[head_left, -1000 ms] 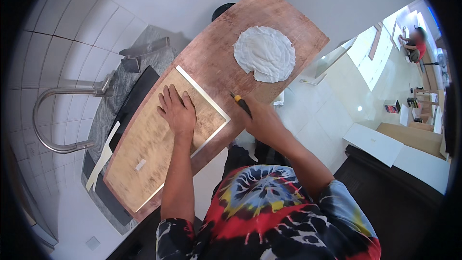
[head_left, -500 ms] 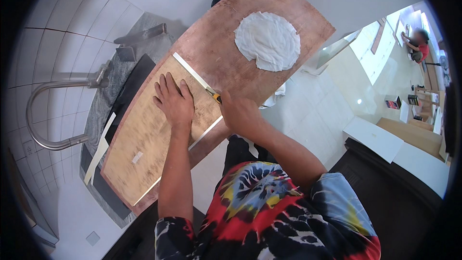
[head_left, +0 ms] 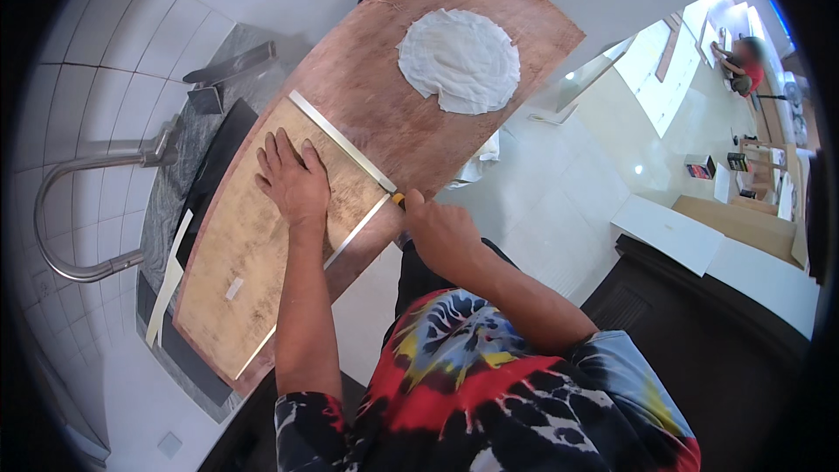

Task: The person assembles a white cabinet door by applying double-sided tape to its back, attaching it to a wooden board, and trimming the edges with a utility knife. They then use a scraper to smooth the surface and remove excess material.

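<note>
Fig. legend, head view. Landmark = steel square (head_left: 343, 144), an L-shaped rule lying flat on the brown sheet (head_left: 376, 79).

L hand (head_left: 293, 179): spread wide, palm down, pressing the lighter panel (head_left: 253, 249) just inside the square's corner; fingertips point up-left, away from the person. It grips nothing; it pins the panel.

R hand (head_left: 441, 232): closed in a fist on a knife (head_left: 398, 199) w/ yellow handle; only the handle end shows, blade too small to tell. Knife tip sits at the square's corner, touching or nearly so, where long leg meets short leg.

Key relation: the square's long leg runs up-left from the corner, its short leg down-left. Corner lies directly ahead of the R hand, up-left of the knuckles, so the R hand is the nearer one to the edge. L hand lies left of the corner, between the two legs.

Other items rel. to the square: white cloth (head_left: 459, 59) up-right on the sheet, well apart; faucet (head_left: 83, 210) far left over the dark stone counter (head_left: 162, 210).
</note>
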A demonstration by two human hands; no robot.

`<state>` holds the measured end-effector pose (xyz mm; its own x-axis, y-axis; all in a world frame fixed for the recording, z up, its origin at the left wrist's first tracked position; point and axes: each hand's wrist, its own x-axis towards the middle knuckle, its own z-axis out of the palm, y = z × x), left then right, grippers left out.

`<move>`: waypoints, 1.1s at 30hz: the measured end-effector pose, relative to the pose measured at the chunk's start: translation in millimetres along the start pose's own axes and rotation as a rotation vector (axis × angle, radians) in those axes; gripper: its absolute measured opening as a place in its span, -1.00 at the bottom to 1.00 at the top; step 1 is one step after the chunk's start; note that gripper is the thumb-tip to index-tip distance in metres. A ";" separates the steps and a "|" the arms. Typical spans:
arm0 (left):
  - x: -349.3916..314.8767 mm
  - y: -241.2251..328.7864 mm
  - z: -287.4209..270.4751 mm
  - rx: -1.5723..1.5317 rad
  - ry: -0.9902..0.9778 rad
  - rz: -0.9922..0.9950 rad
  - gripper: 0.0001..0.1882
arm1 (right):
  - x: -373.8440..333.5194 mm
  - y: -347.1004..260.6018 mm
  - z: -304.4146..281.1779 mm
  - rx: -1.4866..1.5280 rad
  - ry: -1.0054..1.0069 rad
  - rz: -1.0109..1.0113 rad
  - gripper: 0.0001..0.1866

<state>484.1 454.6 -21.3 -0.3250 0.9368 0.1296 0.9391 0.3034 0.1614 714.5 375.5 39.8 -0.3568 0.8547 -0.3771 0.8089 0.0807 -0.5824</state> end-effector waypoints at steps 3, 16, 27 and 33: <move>-2.4 5.6 -5.8 -0.001 -0.051 -0.045 -0.36 | -13.7 2.6 5.2 -0.014 0.004 0.029 -0.84; -3.8 -8.8 -1.0 -0.012 0.031 -0.018 -0.39 | 20.9 3.6 -44.5 0.263 0.389 -0.041 -0.57; -2.1 -16.8 6.5 -0.119 0.013 -0.003 -0.40 | 101.4 -27.3 -33.0 0.017 0.349 0.071 -0.59; -5.1 -17.8 4.3 -0.249 0.045 0.042 -0.46 | 131.0 19.3 -31.1 -0.110 0.420 -0.107 -0.59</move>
<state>469.5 445.1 -29.0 -0.2957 0.9375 0.1837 0.8973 0.2066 0.3901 698.0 505.0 1.6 -0.2387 0.9709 0.0196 0.8308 0.2146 -0.5135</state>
